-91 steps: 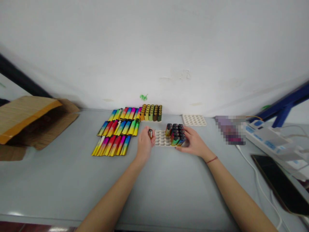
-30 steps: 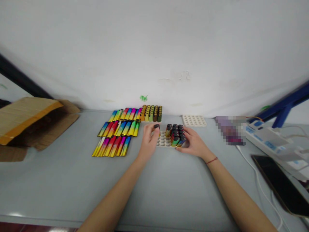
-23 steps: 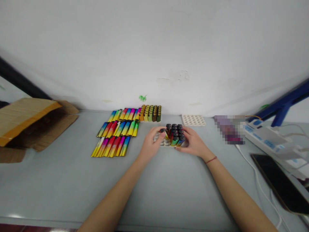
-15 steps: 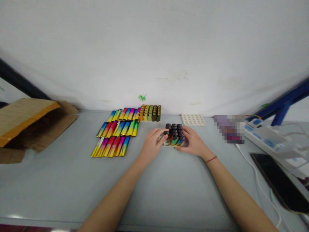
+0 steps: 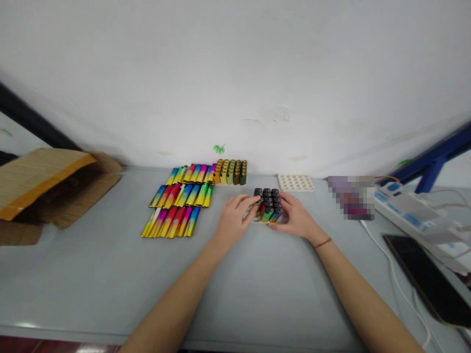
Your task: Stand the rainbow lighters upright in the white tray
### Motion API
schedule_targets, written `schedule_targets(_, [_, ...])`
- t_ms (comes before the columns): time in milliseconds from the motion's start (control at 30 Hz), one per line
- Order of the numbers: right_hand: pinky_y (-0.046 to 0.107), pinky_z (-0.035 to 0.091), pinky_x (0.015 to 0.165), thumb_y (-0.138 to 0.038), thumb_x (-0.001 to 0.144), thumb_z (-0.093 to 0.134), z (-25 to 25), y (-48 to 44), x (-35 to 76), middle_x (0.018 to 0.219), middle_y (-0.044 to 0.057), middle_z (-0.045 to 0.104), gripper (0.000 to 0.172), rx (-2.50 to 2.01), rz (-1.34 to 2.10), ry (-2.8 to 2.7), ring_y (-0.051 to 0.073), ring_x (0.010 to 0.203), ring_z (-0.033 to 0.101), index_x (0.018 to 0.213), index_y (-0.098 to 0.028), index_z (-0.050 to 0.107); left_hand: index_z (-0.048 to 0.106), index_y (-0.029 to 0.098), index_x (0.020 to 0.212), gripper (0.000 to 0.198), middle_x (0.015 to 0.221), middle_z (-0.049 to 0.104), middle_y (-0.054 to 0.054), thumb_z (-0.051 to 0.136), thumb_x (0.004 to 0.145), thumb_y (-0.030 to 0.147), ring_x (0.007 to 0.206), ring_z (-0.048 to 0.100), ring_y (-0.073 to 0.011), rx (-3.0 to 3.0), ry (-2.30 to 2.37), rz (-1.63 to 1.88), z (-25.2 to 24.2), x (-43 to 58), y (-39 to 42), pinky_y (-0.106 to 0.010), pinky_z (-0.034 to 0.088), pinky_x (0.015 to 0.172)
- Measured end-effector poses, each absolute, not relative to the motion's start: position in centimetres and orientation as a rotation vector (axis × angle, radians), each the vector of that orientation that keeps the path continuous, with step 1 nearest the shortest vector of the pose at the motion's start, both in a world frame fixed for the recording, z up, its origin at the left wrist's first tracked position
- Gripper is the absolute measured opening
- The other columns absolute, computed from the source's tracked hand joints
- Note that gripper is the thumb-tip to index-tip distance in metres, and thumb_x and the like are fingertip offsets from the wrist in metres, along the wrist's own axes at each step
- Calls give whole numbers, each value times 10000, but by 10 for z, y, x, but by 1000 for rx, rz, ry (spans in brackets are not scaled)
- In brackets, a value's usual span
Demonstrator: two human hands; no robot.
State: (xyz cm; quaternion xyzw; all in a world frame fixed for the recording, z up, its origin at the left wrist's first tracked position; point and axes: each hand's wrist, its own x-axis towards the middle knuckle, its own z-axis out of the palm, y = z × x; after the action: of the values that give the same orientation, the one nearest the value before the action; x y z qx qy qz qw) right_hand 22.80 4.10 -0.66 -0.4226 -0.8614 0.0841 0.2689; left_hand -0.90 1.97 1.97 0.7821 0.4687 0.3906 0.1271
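Several black-topped lighters [image 5: 268,202] with shiny rainbow bodies stand upright in a white holed tray [image 5: 262,222] in the middle of the table. My left hand [image 5: 234,217] reaches in from the left side, its thumb and index finger pinching one lighter near the top among the others. Most of that lighter is hidden behind the fingers. My right hand [image 5: 297,216] curves around the right side of the group, thumb at the near corner and fingers behind, steadying the lighters and tray.
Rows of rainbow-and-gold lighters [image 5: 172,221] lie flat on the left. Gold-topped lighters [image 5: 231,171] stand in a tray by the wall, with another holed white tray [image 5: 296,183] to their right. A cardboard box [image 5: 51,186], power strip [image 5: 401,211] and black phone [image 5: 427,274] flank the table.
My left hand has shifted slightly right, bringing the pinched lighter closer to the standing group. My right hand stays around the group. The whole view has moved a little.
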Motion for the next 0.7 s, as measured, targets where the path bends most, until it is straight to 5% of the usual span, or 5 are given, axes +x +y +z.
schedule_targets(400, [536,422,1078,-587,755,712,-3,41,228,1354,188,552,713,-1152,259,-2344,357,1253,518,1305,-158,562,563,165,1297,410,1181,655,-132,427,958,351,1126,586,-255,2238,1775,1125,63,-60,11,-427,428,1034])
schedule_targets(567, [569,419,1066,-603,743,709,-7,42,228,1334,187,567,714,-1163,241,-2328,377,1242,522,1294,-169,572,585,79,1236,472,1242,597,-247,398,931,385,1249,496,-375,1929,2618,1093,42,-141,-14,-565,357,1059])
schedule_targets(700, [574,426,1060,-619,736,709,-9,42,228,1322,188,571,718,-1161,233,-2323,381,1230,531,1278,-168,580,628,93,1132,445,1147,630,-250,422,879,395,1154,524,-431,1908,2704,752,9,-176,-30,-624,394,948])
